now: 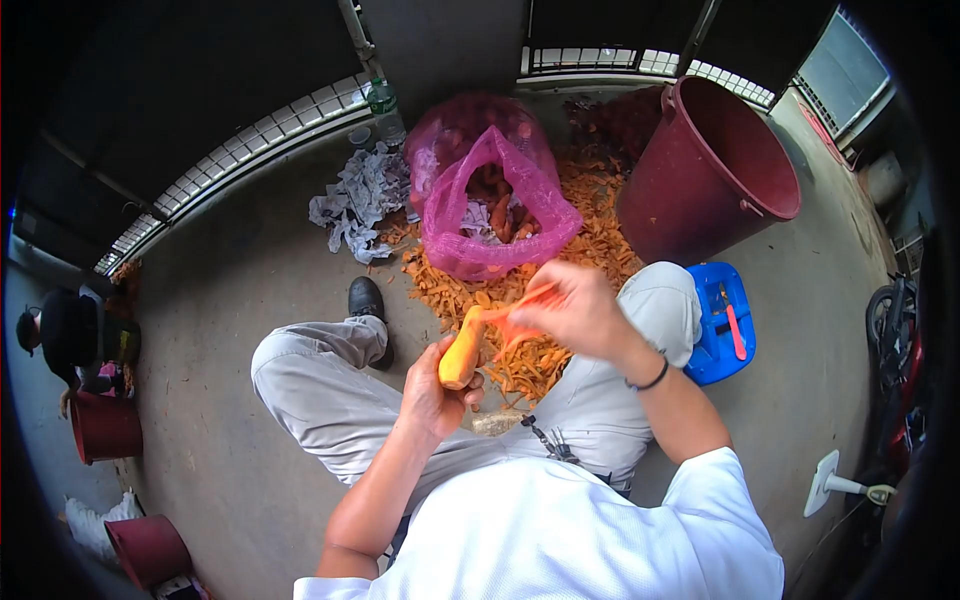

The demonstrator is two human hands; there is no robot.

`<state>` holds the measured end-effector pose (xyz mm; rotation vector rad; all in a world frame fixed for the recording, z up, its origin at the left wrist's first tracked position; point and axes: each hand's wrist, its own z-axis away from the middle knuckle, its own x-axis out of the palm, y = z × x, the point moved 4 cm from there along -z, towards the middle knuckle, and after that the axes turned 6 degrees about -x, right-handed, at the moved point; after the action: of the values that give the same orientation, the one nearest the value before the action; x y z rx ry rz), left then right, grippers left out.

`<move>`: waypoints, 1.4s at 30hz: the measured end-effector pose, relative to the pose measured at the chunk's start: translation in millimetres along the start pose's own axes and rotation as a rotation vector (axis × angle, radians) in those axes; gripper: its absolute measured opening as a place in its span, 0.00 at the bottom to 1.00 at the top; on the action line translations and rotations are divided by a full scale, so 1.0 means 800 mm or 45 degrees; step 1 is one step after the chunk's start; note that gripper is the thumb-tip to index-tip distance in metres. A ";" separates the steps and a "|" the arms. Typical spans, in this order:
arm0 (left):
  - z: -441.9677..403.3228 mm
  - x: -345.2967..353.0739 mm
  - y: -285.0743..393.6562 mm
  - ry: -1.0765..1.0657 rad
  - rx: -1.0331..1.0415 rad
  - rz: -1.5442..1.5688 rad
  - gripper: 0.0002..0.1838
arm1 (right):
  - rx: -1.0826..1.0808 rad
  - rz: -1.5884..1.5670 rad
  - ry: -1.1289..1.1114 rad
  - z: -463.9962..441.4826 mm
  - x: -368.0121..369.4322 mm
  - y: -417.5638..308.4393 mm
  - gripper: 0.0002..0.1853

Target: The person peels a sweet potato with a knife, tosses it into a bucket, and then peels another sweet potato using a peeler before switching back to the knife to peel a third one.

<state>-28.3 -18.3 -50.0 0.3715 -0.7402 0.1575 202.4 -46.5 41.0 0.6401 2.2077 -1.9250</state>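
My left hand is wrapped round a peeled orange sweet potato, whose far end points up and away from me. Closed and slightly blurred, my right hand grips an orange-red peeler at the sweet potato's far end. Motion smears the peeler's blade, so its exact contact cannot be made out. Beneath both hands, orange peelings cover the floor between my legs. Beyond them stands an open pink mesh bag with unpeeled sweet potatoes and crumpled paper inside.
A large maroon bin leans at the back right. Near my right knee, a blue plastic stool bears a pink-handled tool. Crumpled paper and a plastic bottle are left of the bag. Another person bends beside a red bin at far left.
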 end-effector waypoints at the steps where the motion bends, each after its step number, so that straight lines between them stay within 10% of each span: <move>1: -0.002 0.001 0.002 -0.143 -0.002 0.012 0.18 | 0.003 -0.001 0.007 0.008 0.008 -0.013 0.15; 3: 0.006 0.025 0.003 -0.282 -0.008 0.025 0.18 | -0.014 -0.049 -0.228 0.019 0.024 -0.044 0.14; 6: 0.033 0.065 0.004 0.216 0.023 0.001 0.18 | -0.148 0.040 -0.198 0.018 0.026 -0.056 0.15; 13: 0.033 0.038 0.002 -0.197 0.105 -0.181 0.18 | -0.009 -0.079 -0.121 -0.020 -0.007 0.012 0.15; 16: 0.040 0.035 0.002 -0.122 0.062 -0.280 0.19 | 0.143 0.735 0.092 -0.055 -0.074 0.051 0.17; 20: 0.030 0.037 0.004 -0.166 -0.031 -0.175 0.19 | 0.252 0.689 0.305 -0.054 -0.092 0.059 0.16; 23: 0.010 0.015 0.000 -0.091 -0.025 -0.064 0.20 | -0.012 -0.186 0.068 -0.019 -0.028 0.006 0.13; 35: 0.035 0.045 -0.003 -0.001 0.049 -0.193 0.23 | -0.139 -0.021 -0.357 -0.003 0.019 -0.048 0.15; 39: 0.038 0.038 0.004 -0.205 0.060 -0.285 0.21 | 0.034 -0.067 -0.118 -0.048 -0.031 0.013 0.12; 42: 0.040 0.037 0.001 -0.172 -0.029 -0.252 0.20 | 0.095 0.624 0.225 -0.075 -0.090 0.042 0.14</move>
<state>-26.6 -29.9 -7.8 0.4339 -0.8327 -0.0630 290.7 -1.6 48.0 1.2685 1.8370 -1.7482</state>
